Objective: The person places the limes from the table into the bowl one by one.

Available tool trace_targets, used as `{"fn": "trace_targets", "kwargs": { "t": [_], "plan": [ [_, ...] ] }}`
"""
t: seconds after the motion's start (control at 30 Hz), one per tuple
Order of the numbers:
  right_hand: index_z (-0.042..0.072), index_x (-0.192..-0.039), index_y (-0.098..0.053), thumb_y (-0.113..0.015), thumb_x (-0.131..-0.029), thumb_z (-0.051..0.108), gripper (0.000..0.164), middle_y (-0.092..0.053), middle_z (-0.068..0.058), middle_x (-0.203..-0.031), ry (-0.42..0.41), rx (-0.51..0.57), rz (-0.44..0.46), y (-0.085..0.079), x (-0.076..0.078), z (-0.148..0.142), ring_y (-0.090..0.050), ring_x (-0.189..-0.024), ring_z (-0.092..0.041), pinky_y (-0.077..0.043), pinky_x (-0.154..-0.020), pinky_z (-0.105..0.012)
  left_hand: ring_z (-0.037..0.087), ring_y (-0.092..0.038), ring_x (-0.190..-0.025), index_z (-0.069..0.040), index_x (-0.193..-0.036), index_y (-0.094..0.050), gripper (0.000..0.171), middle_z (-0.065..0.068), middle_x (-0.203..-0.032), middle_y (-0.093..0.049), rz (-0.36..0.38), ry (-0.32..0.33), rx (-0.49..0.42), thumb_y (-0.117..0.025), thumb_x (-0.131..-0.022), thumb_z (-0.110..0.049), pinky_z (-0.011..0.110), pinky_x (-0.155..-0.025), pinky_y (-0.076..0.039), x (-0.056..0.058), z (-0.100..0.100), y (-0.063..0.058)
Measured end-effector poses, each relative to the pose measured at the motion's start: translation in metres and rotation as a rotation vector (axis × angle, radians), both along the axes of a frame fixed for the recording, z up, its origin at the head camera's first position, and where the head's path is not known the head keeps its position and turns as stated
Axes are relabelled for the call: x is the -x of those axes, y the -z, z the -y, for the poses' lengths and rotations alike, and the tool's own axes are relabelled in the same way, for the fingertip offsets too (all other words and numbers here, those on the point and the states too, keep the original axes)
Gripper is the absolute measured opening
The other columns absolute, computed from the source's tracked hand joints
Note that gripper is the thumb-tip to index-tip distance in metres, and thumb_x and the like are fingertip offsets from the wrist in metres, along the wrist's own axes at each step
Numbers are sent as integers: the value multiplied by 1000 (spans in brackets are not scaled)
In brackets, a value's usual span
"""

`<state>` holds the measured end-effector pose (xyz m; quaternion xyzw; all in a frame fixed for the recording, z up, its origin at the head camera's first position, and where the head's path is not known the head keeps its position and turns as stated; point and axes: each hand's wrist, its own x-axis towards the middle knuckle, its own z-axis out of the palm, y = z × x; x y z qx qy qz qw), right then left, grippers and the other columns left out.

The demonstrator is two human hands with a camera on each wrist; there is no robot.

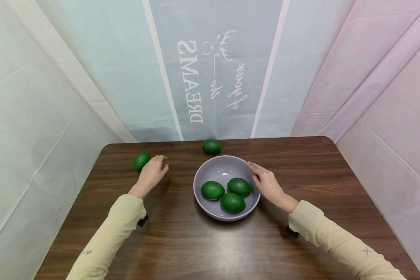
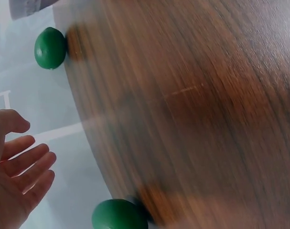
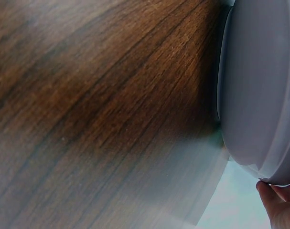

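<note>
My left hand [image 1: 152, 173] hovers beside a green lime [image 1: 141, 161] at the table's back left. Its fingers are loosely bent and hold nothing; in the left wrist view that lime [image 2: 118, 215] sits apart from the fingers [image 2: 27, 164]. A grey-purple bowl [image 1: 227, 165] stands right of centre with three limes [image 1: 233, 202] in it. With thumb and fingers, my right hand [image 1: 267, 184] holds the bowl's right rim. In the right wrist view, fingertips [image 3: 265, 188] meet the bowl [image 3: 254, 86] at its rim. Another lime [image 1: 211, 146] lies behind the bowl.
The brown wood-grain table [image 1: 213, 252] ends at a back edge close behind the far limes. A pale printed curtain [image 1: 213, 77] hangs past that edge, and white fabric [image 1: 399, 128] walls in both sides.
</note>
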<state>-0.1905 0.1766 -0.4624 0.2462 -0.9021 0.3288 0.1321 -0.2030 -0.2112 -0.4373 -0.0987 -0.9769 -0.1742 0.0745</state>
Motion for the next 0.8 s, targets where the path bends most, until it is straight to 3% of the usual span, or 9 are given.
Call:
{"fn": "trace_targets", "kwargs": {
  "t": [0.2, 0.37, 0.53, 0.8],
  "plan": [
    [-3, -123, -55, -53, -85, -7, 39, -53, -18, -126, 4, -5, 7, -1, -1, 0, -55, -81, -21, -41, -56, -28, 31, -56, -88, 1, -115, -56, 30, 18, -104, -59, -44, -27, -1, -55, -89, -15, 40, -69, -49, 2, 5, 2],
    [-3, -124, -54, -53, -85, -8, 39, -53, -20, -125, -2, -3, 11, -1, 0, 0, -56, -89, -22, -42, -59, -30, 34, -55, -93, 3, -114, -56, 30, 19, -105, -58, -87, -33, 1, -55, -89, -14, 43, -75, -48, 6, 10, 4],
    [-3, -124, -54, -53, -84, -8, 40, -53, -20, -125, -3, -4, 8, -1, 0, 0, -56, -82, -21, -41, -56, -28, 35, -54, -94, 4, -114, -55, 30, 21, -106, -57, -143, -34, 2, -55, -89, -12, 45, -77, -46, 9, 15, 7],
    [-3, -124, -54, -53, -85, -7, 40, -53, -20, -125, 2, -11, 12, -3, 0, 0, -53, -75, -20, -39, -54, -26, 38, -49, -101, 6, -118, -52, 34, 23, -112, -54, -154, -47, -13, -56, -89, -11, 49, -85, -42, 11, 20, 9]
  ]
}}
